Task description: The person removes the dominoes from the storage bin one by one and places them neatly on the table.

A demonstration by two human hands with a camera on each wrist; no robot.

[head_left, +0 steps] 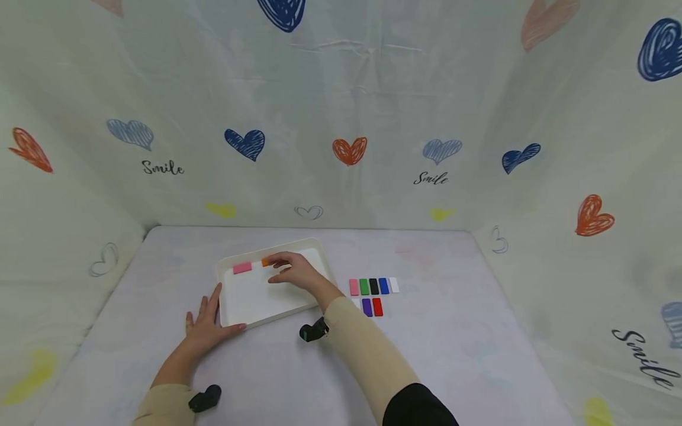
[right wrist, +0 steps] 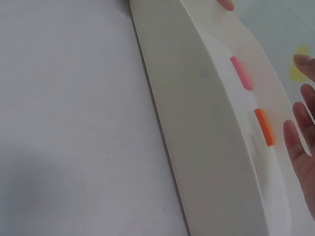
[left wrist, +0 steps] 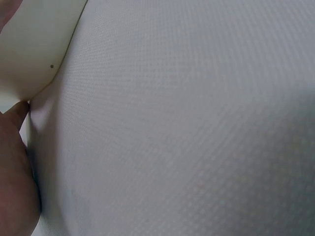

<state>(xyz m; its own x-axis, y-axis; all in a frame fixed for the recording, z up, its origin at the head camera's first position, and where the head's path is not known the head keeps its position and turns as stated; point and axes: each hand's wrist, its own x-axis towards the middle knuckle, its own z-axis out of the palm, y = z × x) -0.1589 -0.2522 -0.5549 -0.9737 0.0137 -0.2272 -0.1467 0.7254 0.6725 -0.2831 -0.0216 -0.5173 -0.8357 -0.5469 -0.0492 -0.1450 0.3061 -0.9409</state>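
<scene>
A white rectangular tray [head_left: 250,302] lies at a slant on the table. Inside it, near the far edge, are a pink block [head_left: 242,268] and an orange block [head_left: 264,261] with a gap between them. My right hand [head_left: 295,273] is above the tray beside the orange block, partly covering it in the head view. From the right wrist, the fingers [right wrist: 292,135] appear loosely extended, with both blocks lying apart from them. My left hand [head_left: 205,332] rests at the tray's near left corner, fingers spread along the left side and thumb along the front.
Right of the tray, small coloured blocks lie in two rows: pink, green [head_left: 364,287], black, blue and white behind, purple and red [head_left: 378,307] in front. My right forearm [head_left: 367,355] partly hides the front row. A heart-patterned cloth [head_left: 298,177] surrounds the table.
</scene>
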